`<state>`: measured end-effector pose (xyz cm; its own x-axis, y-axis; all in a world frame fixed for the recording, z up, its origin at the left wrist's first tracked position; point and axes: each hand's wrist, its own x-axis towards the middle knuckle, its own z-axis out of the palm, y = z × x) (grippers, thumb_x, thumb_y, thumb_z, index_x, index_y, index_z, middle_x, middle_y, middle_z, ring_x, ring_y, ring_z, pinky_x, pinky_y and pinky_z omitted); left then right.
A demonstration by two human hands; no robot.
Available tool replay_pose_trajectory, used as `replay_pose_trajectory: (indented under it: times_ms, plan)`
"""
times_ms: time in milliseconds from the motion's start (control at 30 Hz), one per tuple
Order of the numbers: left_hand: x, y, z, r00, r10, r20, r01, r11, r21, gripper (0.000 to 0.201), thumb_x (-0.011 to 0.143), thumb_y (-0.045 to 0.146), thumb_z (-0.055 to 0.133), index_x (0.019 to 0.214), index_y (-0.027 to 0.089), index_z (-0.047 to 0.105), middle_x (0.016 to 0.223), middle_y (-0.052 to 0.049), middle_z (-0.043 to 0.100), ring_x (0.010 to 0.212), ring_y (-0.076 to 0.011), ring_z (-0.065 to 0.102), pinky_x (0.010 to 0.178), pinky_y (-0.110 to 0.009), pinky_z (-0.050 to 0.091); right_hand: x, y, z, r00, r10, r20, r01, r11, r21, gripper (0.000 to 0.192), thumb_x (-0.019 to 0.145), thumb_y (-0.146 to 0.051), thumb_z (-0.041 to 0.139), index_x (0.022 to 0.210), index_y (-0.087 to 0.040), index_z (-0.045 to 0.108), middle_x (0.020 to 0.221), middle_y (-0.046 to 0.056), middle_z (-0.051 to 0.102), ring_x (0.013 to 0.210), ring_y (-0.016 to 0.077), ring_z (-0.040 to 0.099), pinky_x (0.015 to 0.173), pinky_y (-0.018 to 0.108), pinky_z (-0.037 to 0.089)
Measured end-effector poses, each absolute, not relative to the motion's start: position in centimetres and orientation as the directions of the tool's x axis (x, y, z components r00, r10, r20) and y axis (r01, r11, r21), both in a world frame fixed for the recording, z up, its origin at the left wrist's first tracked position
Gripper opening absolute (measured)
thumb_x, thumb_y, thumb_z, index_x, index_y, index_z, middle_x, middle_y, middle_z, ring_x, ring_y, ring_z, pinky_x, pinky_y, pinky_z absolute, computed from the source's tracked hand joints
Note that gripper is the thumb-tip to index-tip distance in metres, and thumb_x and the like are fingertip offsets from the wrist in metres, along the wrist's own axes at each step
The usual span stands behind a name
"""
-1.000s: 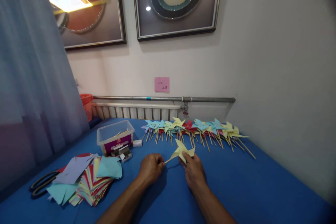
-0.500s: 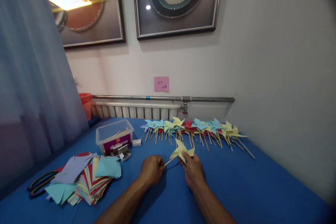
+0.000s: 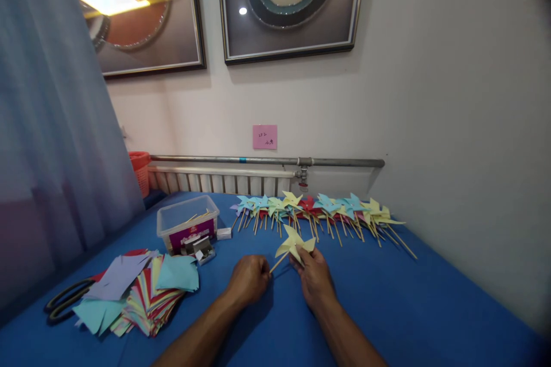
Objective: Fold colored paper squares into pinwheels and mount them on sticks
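A pale yellow paper pinwheel on a thin wooden stick is between my two hands, above the blue cloth. My left hand is closed round the stick's lower end. The fingers of my right hand pinch the pinwheel near its centre, from the right side; part of its blades is hidden behind them. Beyond my hands lies a row of pinwheels in blue, yellow, red and green, their sticks pointing toward me.
Left of my hands stands a clear plastic tub holding sticks, with a small open box and a small white box beside it. Cut paper sheets and black-handled scissors lie front left. A radiator runs along the wall.
The yellow pinwheel has shifted slightly left and up, its blades turned more toward me. My right hand has moved a little left; my left hand stays on the stick.
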<state>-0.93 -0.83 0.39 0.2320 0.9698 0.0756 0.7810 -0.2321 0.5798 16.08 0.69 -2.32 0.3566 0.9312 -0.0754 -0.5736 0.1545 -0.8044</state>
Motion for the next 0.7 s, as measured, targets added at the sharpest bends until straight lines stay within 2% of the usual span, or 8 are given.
replay_pose_trajectory:
  times_ms: [167,300,400,600,700]
  plan:
    - [-1.1,-0.1,0.3,0.1,0.99,0.104,0.7,-0.144,0.699,0.008,0.076,0.013,0.062,0.075,0.015,0.07,0.07,-0.002,0.068,0.068,-0.0146,0.058,0.062,-0.025,0.032,15.5,0.4,-2.1,0.323,0.944,-0.071,-0.552,0.127,-0.824,0.04,0.059,-0.043,0.087,0.085,-0.022,0.065,0.083,0.001,0.075,0.074,0.0188,0.072,0.073,0.032,0.059]
    - [-1.1,0.3,0.3,0.025,0.995,0.095,0.618,-0.09,0.781,0.009,0.076,0.013,0.062,0.069,0.015,0.066,0.063,0.0,0.064,0.062,-0.0132,0.055,0.058,-0.024,0.031,15.6,0.6,-2.5,0.424,0.905,0.011,-0.336,0.169,-0.926,0.038,0.068,-0.049,0.078,0.092,-0.023,0.065,0.086,0.004,0.075,0.073,0.0208,0.072,0.068,0.032,0.057]
    - [-1.1,0.3,0.3,0.013,0.995,0.095,0.593,-0.084,0.801,0.01,0.075,0.011,0.061,0.067,0.015,0.065,0.062,0.0,0.063,0.06,-0.0128,0.054,0.056,-0.024,0.03,15.8,0.7,-2.6,0.431,0.895,0.113,-0.173,0.205,-0.963,0.038,0.072,-0.05,0.071,0.1,-0.023,0.066,0.092,0.005,0.074,0.076,0.0223,0.072,0.068,0.034,0.057]
    - [-1.0,0.2,0.2,0.018,0.995,0.099,0.58,-0.091,0.81,0.008,0.074,0.012,0.062,0.067,0.015,0.065,0.061,0.0,0.063,0.06,-0.0129,0.054,0.057,-0.024,0.031,14.8,-0.6,-2.1,0.223,0.919,0.326,0.165,0.294,-0.941,0.034,0.083,-0.048,0.058,0.104,-0.023,0.07,0.099,0.008,0.076,0.09,0.0254,0.071,0.084,0.037,0.055]
    - [-0.8,0.2,-0.2,0.036,0.995,0.094,0.565,-0.098,0.819,0.008,0.075,0.014,0.061,0.068,0.015,0.065,0.06,0.001,0.063,0.059,-0.0127,0.053,0.056,-0.024,0.031,14.1,-1.4,-1.9,0.117,0.92,0.373,0.284,0.329,-0.9,0.032,0.085,-0.043,0.057,0.104,-0.022,0.072,0.103,0.009,0.076,0.098,0.0267,0.07,0.09,0.038,0.053]
